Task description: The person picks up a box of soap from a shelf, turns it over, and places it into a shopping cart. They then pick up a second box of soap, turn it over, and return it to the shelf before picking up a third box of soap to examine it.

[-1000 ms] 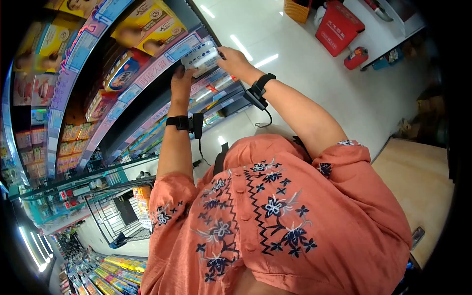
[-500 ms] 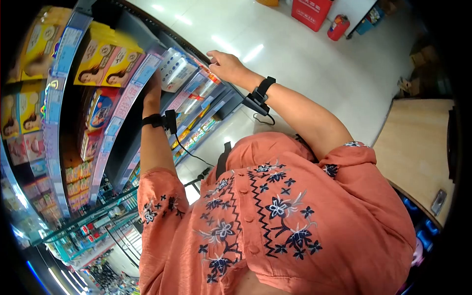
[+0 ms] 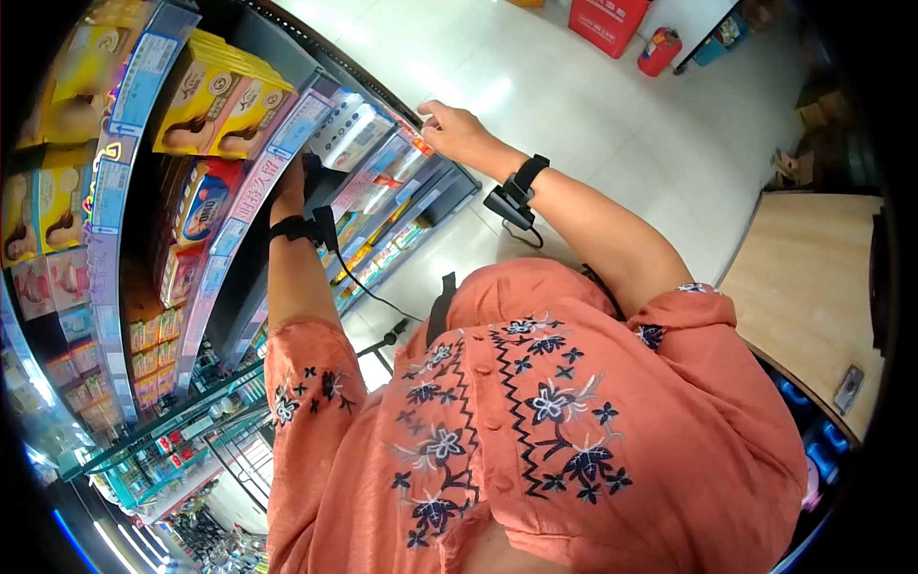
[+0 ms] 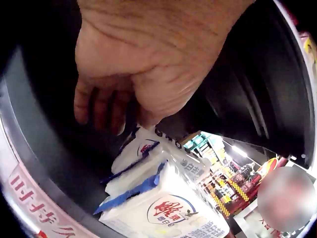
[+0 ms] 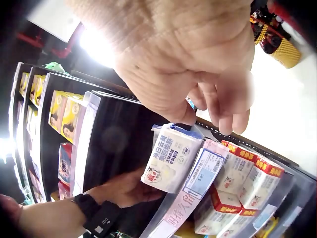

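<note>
Blue-edged white packs (image 4: 171, 210) lie between the left hand (image 4: 143, 59) and right hand (image 5: 198, 69), loose-fingered, neither gripping anything.

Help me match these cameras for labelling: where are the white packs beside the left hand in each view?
Head: white packs, upper part, left of centre.
Left wrist: white packs, bottom centre.
Right wrist: white packs, just below centre.
Shared landmark: left hand, in all three views.

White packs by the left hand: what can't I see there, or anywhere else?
- Left hand, head view: far end lost in shadow.
- Rear pack, left wrist view: partly covered by nearer packs.
- Red box, head view: cut off by picture's top edge.
- Right hand, right wrist view: blur covers part.
</note>
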{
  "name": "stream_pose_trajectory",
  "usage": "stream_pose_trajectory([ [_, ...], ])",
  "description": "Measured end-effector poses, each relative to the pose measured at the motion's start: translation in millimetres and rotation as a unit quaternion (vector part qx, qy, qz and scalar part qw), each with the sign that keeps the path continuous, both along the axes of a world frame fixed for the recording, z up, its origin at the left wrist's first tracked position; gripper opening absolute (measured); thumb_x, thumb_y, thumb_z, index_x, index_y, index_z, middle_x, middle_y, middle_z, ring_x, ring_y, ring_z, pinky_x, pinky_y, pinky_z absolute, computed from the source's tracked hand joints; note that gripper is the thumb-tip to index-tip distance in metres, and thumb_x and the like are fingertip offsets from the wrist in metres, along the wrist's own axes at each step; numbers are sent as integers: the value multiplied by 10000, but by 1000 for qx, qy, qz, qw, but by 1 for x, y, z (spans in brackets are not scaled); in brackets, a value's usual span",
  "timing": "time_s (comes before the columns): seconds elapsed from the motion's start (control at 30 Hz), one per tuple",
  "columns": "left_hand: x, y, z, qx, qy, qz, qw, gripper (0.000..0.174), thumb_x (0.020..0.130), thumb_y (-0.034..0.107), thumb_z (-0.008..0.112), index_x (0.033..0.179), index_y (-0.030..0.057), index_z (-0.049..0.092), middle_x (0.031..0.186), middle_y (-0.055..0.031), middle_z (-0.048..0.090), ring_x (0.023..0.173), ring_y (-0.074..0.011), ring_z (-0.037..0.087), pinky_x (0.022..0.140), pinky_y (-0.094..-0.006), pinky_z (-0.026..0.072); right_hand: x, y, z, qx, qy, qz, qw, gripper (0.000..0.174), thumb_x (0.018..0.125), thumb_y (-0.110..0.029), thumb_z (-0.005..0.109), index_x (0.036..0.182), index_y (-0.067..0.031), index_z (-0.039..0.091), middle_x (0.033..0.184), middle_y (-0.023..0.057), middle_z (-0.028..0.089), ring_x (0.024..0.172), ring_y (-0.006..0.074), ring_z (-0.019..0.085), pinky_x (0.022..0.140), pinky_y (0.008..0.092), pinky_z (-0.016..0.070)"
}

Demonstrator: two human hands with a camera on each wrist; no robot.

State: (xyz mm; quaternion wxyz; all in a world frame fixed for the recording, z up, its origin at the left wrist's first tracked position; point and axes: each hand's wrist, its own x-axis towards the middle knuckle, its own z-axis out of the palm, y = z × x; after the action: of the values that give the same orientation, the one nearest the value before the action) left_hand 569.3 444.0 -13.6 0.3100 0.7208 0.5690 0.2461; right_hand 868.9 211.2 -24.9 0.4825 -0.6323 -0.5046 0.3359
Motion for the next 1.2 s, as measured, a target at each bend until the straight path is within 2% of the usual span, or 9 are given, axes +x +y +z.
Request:
stream_pose_trajectory([
  [0.07,-18,21,-29,59,13,-16,998,324,940,423,684,1011,111,633,808,-11,643,662,-102,579,573,-231,451,-2,-1,2,-6,8,2,1000,480,919,-222,611,1315,41,545,981,180,713,915,317,697,822,396,531],
  [0.2,-9,7,-20,133,54,-13,990,322,960,423,646,1041,111,646,837,-14,667,672,-107,602,570,-244,466,-7,-5,1,-18,11,3,1000,477,924,-233,612,1310,38,543,1005,202,710,929,325,694,831,397,530],
  [0.33,-2,-13,-13,19,-59,17,998,319,972,418,626,1056,111,646,851,-19,675,697,-119,622,587,-253,486,-10,-8,7,-38,24,19,999,471,926,-235,606,1310,30,544,1020,206,708,940,325,693,832,394,530],
  [0.5,6,-45,10,-194,-250,63,947,316,986,412,601,1074,112,646,869,-26,685,727,-133,647,608,-263,511,-6,-17,8,-27,21,16,999,465,928,-227,592,1311,32,542,1007,207,710,914,323,693,822,396,530],
  [0.6,10,-55,17,-206,-255,62,943,315,994,408,586,1084,112,645,880,-31,690,745,-142,662,621,-270,526,-9,-16,5,-20,16,13,1000,465,926,-217,586,1312,38,537,997,203,711,906,324,692,824,396,529],
  [0.73,6,-53,17,-212,-214,70,951,302,999,343,577,1173,100,621,1021,-83,707,824,-170,695,687,-304,578,-9,-18,14,-86,1,44,995,484,934,-179,583,1364,29,503,1084,183,705,1014,259,681,904,344,523],
  [0.83,-2,-62,21,-192,-162,40,967,382,979,406,593,1187,86,616,1043,-107,712,841,-204,724,627,-304,590,-11,-16,14,-86,6,39,995,484,931,-183,586,1360,27,507,1094,186,701,1012,264,681,904,345,524],
  [1.0,-4,-78,37,-228,-157,6,961,401,925,345,684,1202,63,616,1018,-93,695,837,-193,689,638,-299,572,-11,-17,11,-63,-3,26,998,473,924,-204,583,1332,29,526,1000,193,713,922,315,695,833,387,534],
  [1.2,-5,-72,33,-201,-236,18,951,316,891,310,737,1072,66,648,913,-56,682,803,-170,660,675,-306,554,-10,-23,18,-87,26,35,995,471,920,-203,593,1328,24,531,977,167,705,884,276,682,809,368,531],
])
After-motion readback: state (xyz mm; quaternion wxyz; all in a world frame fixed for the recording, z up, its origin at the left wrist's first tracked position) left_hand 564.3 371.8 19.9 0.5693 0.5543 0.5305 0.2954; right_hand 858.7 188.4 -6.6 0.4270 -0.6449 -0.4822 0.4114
